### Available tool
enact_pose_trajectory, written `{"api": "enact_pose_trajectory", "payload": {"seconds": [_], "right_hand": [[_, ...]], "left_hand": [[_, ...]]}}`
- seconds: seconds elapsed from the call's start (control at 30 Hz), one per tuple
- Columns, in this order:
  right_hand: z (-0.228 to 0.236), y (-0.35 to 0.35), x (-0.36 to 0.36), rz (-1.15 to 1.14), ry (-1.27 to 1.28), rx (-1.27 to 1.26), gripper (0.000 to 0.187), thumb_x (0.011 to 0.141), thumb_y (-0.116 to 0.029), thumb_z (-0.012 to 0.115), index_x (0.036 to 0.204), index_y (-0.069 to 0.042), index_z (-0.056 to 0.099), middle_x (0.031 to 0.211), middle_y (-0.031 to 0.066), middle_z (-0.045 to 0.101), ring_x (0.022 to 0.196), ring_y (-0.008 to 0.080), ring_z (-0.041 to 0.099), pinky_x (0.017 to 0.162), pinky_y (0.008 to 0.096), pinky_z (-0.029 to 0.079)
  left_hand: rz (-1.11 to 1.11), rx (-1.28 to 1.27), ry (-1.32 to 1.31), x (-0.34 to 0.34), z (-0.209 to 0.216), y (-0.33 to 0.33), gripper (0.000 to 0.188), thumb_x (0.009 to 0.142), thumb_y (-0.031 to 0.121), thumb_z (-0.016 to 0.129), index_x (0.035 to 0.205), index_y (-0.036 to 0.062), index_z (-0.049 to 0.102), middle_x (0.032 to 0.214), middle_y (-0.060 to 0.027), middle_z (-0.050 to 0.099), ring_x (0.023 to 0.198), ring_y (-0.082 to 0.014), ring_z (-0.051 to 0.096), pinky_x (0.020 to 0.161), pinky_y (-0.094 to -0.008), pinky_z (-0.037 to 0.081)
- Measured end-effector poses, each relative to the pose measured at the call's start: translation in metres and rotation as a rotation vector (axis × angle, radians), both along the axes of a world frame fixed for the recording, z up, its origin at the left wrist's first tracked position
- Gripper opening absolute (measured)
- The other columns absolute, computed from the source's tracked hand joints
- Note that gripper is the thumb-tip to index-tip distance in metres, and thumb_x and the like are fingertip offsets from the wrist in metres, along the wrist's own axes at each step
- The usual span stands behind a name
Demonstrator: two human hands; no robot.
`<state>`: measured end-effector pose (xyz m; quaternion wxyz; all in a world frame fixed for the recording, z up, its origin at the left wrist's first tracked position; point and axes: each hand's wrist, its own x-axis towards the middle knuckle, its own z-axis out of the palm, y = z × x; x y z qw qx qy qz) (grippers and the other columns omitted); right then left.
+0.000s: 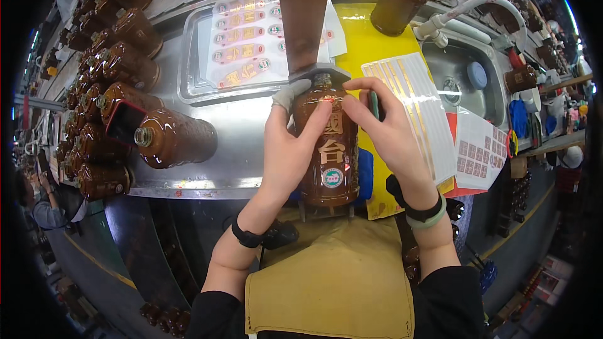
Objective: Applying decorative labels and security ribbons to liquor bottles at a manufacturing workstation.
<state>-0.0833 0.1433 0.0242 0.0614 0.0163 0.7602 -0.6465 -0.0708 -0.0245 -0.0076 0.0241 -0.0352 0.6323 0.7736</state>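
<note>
A brown glass bottle (330,191) with gold characters and a round green-and-white sticker lies before me, its clear neck pointing away. My left hand (292,135) grips the bottle's left side, the thumb pressed on its front near a small red label (328,98). Grey-white covers wrap that hand's fingertips. At the bottle's right shoulder, my right hand (389,122) has thumb and forefinger curled close to the glass. A small dark green flat piece (374,105) sits within its bent fingers, mostly hidden. Blue padding (364,176) shows beside the bottle.
Sticker sheets (242,34) lie on a clear tray (187,81) at the back left. Many brown bottles (129,66) crowd the left, one (179,138) lying nearer. Gold strip sheets (408,97) rest on a yellow mat (361,31). A sink (461,78) is right; a brown post (306,12) stands ahead.
</note>
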Motion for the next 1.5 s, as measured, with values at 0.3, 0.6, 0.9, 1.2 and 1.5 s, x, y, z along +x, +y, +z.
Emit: {"api": "enact_pose_trajectory", "payload": {"seconds": [0.3, 0.6, 0.9, 1.2, 1.5], "right_hand": [[-0.008, -0.006, -0.009, 0.004, 0.065, 0.097, 0.027, 0.092, -0.023, 0.077, 0.105, 0.0, 0.066, 0.091, 0.0058, 0.065, 0.083, 0.0122, 0.057, 0.077, 0.0287, 0.049], [-0.021, -0.008, -0.007, -0.065, 0.029, -0.127, 0.025, 0.096, -0.023, 0.073, 0.105, -0.001, 0.064, 0.099, 0.0077, 0.063, 0.09, 0.0147, 0.057, 0.081, 0.0301, 0.048], [-0.026, -0.017, -0.006, -0.105, 0.113, 0.053, 0.031, 0.094, -0.028, 0.075, 0.104, 0.0, 0.064, 0.102, 0.0104, 0.058, 0.093, 0.0187, 0.056, 0.084, 0.0309, 0.046], [-0.022, -0.015, -0.006, -0.08, 0.125, -0.01, 0.027, 0.095, -0.023, 0.074, 0.105, 0.0, 0.064, 0.103, 0.0085, 0.059, 0.095, 0.0167, 0.055, 0.087, 0.0305, 0.046], [-0.027, -0.018, -0.004, -0.095, 0.157, 0.001, 0.026, 0.095, -0.022, 0.074, 0.105, 0.0, 0.064, 0.103, 0.0086, 0.06, 0.096, 0.0176, 0.056, 0.089, 0.0311, 0.046]], "left_hand": [[-0.008, 0.097, -0.042, -0.011, -0.007, 0.001, 0.037, 0.102, 0.02, 0.067, 0.129, -0.0025, 0.057, 0.12, -0.0131, 0.066, 0.112, -0.0165, 0.062, 0.095, -0.0313, 0.051], [-0.008, 0.309, -0.11, -0.012, -0.001, -0.001, 0.035, 0.106, 0.022, 0.06, 0.13, -0.0026, 0.056, 0.121, -0.0126, 0.065, 0.111, -0.016, 0.062, 0.093, -0.0304, 0.051], [-0.031, 0.208, -0.072, -0.012, -0.006, 0.001, 0.039, 0.104, 0.021, 0.063, 0.134, -0.0022, 0.053, 0.124, -0.0119, 0.064, 0.116, -0.0181, 0.06, 0.1, -0.0321, 0.049], [-0.034, 0.231, -0.053, -0.011, -0.011, 0.0, 0.043, 0.105, 0.02, 0.062, 0.139, -0.0012, 0.049, 0.133, -0.0137, 0.058, 0.123, -0.0193, 0.056, 0.105, -0.0336, 0.046], [-0.036, 0.243, -0.058, -0.01, -0.01, 0.003, 0.042, 0.106, 0.021, 0.06, 0.139, -0.0008, 0.048, 0.133, -0.0132, 0.058, 0.122, -0.0195, 0.056, 0.103, -0.0333, 0.046]]}}
